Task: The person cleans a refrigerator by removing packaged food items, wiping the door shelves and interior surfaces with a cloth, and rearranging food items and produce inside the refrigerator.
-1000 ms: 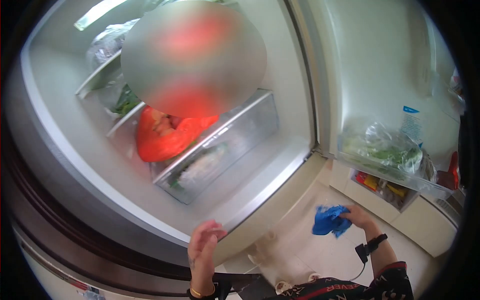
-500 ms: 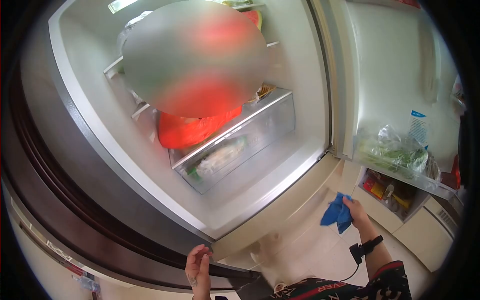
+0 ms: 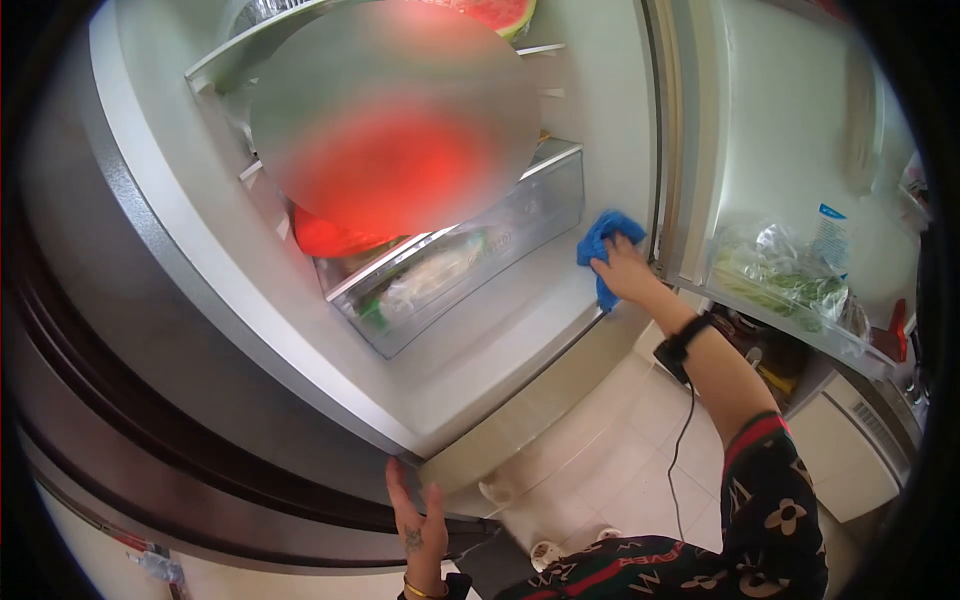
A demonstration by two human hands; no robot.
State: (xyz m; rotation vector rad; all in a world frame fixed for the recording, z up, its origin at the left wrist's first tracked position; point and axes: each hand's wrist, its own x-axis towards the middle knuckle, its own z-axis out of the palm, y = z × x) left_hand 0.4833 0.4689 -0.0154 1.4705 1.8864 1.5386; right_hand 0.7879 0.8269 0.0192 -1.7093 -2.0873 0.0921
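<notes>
My right hand grips a blue cloth against the inner right side of the open fridge, near its front corner. The cloth bunches above and below my fingers. My left hand is open beside the fridge's lower front corner, with fingers apart and nothing held. Inside the fridge, a clear drawer holds a plastic-wrapped item. A red bag lies above the drawer, partly hidden by a blurred oval.
A cut watermelon shows on an upper shelf. At the right, the open door's bin holds bagged greens. Below it is an open compartment with packets. A cable hangs from my right wrist over the tiled floor.
My right hand has moved up with the blue cloth, from over the floor into the fridge's right side. My left hand has shifted slightly, its fingers spreading by the fridge's corner.
</notes>
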